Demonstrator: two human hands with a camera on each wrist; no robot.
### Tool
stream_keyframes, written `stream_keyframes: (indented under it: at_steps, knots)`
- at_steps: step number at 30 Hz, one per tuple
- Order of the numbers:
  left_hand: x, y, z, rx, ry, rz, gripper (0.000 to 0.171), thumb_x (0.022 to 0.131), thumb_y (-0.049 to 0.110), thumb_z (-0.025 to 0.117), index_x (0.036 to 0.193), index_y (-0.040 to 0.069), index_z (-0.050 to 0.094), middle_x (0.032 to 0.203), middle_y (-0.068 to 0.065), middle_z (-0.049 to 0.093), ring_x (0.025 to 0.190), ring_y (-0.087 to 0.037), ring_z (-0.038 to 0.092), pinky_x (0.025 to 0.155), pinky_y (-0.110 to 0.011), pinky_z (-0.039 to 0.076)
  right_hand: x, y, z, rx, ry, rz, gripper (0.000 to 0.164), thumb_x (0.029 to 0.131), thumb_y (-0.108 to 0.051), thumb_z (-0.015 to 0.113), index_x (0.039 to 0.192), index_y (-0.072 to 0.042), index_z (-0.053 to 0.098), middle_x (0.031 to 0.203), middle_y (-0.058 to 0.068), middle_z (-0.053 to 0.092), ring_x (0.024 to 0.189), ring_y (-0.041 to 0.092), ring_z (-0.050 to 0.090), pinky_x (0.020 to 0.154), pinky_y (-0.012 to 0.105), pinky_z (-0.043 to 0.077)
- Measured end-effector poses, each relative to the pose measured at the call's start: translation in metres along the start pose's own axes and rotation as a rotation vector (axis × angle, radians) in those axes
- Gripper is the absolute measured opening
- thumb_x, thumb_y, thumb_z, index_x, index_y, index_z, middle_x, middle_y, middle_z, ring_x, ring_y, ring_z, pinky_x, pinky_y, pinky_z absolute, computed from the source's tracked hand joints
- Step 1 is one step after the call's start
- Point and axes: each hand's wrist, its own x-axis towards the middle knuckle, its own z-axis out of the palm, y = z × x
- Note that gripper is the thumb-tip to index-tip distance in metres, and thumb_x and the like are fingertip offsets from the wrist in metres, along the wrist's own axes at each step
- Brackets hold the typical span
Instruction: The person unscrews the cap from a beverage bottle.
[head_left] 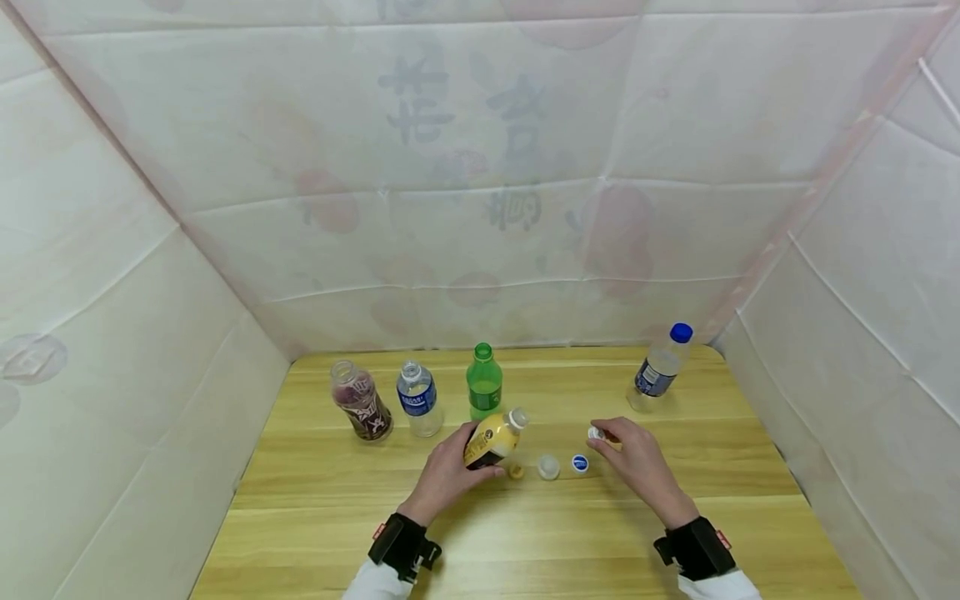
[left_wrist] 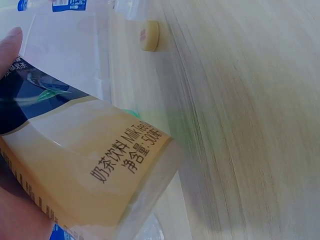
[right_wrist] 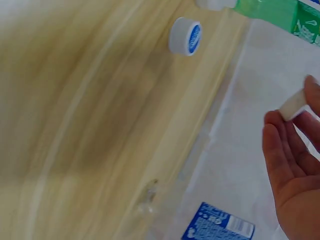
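Observation:
My left hand (head_left: 448,471) grips a milk tea bottle (head_left: 492,437) with a yellow and black label. The bottle is tilted, its pale neck pointing up and to the right. In the left wrist view the printed label of that bottle (left_wrist: 100,155) fills much of the picture. Between the thumb and fingertips of my right hand (head_left: 641,462) is a small white bottle cap (right_wrist: 293,105). On the table between the hands lie a yellow cap (head_left: 517,472), a whitish cap (head_left: 548,467) and a white cap with a blue top (head_left: 580,463).
Behind my left hand stand a purple-tinted bottle (head_left: 362,402), a clear bottle with a blue label (head_left: 417,400) and a green bottle (head_left: 484,383), all without caps. A blue-capped clear bottle (head_left: 660,371) stands at the back right of the wooden table (head_left: 322,517). Pale sheeting (head_left: 480,233) surrounds the table.

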Motion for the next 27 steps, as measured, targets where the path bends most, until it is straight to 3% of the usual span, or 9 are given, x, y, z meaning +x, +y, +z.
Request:
stream_keyframes:
  at_steps: [6,17,27]
  knots:
    - [-0.001,0.0,0.0,-0.007,0.007,-0.009,0.084,0.08,0.043,0.09,0.146,0.008,0.052,0.129,-0.011,0.066,0.115,-0.029,0.064,0.098,-0.051,0.053,-0.006,0.013,0.008,-0.039,-0.058,0.008,0.037,0.082,-0.003,0.086,0.116,0.003,0.073,0.102,0.011,0.071,0.09,0.023,0.068,0.076,0.041,0.059]
    - [-0.003,0.001,0.0,-0.006,0.016,-0.011,0.083,0.08,0.043,0.09,0.145,0.007,0.052,0.129,-0.012,0.067,0.115,-0.03,0.064,0.098,-0.052,0.053,-0.014,0.025,0.022,-0.061,-0.178,0.082,0.026,0.086,-0.002,0.082,0.111,0.003,0.074,0.104,0.012,0.071,0.095,0.028,0.07,0.082,0.045,0.059]
    - [-0.001,0.001,-0.001,-0.006,0.011,-0.002,0.084,0.08,0.045,0.089,0.145,0.006,0.052,0.128,-0.012,0.067,0.115,-0.03,0.064,0.098,-0.052,0.053,-0.018,0.032,0.029,-0.1,-0.206,0.06,0.025,0.082,-0.003,0.086,0.104,0.0,0.075,0.098,0.007,0.07,0.087,0.021,0.068,0.078,0.041,0.059]
